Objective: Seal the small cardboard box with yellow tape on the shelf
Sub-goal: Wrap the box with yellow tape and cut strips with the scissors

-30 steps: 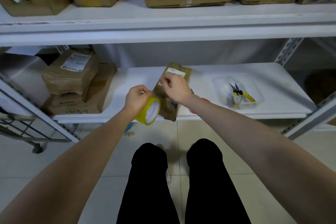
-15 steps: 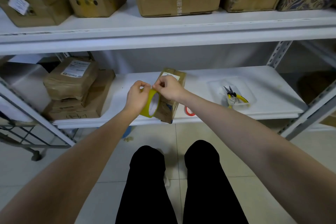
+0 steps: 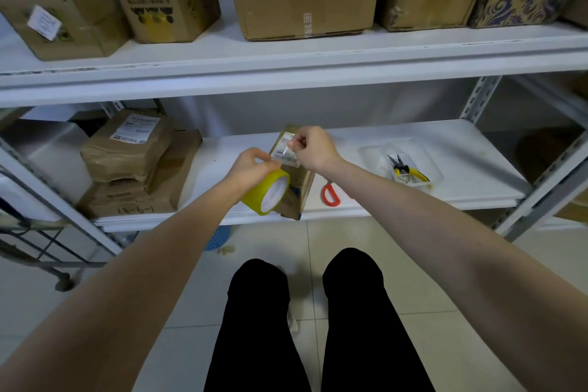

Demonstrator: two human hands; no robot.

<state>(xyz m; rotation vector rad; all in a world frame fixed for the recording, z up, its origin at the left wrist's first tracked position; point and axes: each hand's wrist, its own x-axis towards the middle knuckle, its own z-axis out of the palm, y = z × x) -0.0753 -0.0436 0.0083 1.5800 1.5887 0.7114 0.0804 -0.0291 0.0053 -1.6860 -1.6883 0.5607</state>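
We note the small cardboard box (image 3: 302,191) standing at the front edge of the lower shelf (image 3: 366,149). Just left of the box, the left hand (image 3: 251,165) grips the yellow tape roll (image 3: 267,194). Above the box, the right hand (image 3: 313,149) pinches the pulled tape end (image 3: 284,153).

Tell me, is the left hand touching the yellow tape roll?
Touching. The head view shows the left hand gripping the yellow tape roll, fingers curled over its top.

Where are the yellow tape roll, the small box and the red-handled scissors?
yellow tape roll (image 3: 253,197): head view, yellow outer band.
small cardboard box (image 3: 303,187): head view, brown right side.
red-handled scissors (image 3: 324,196): head view, red handle loop.
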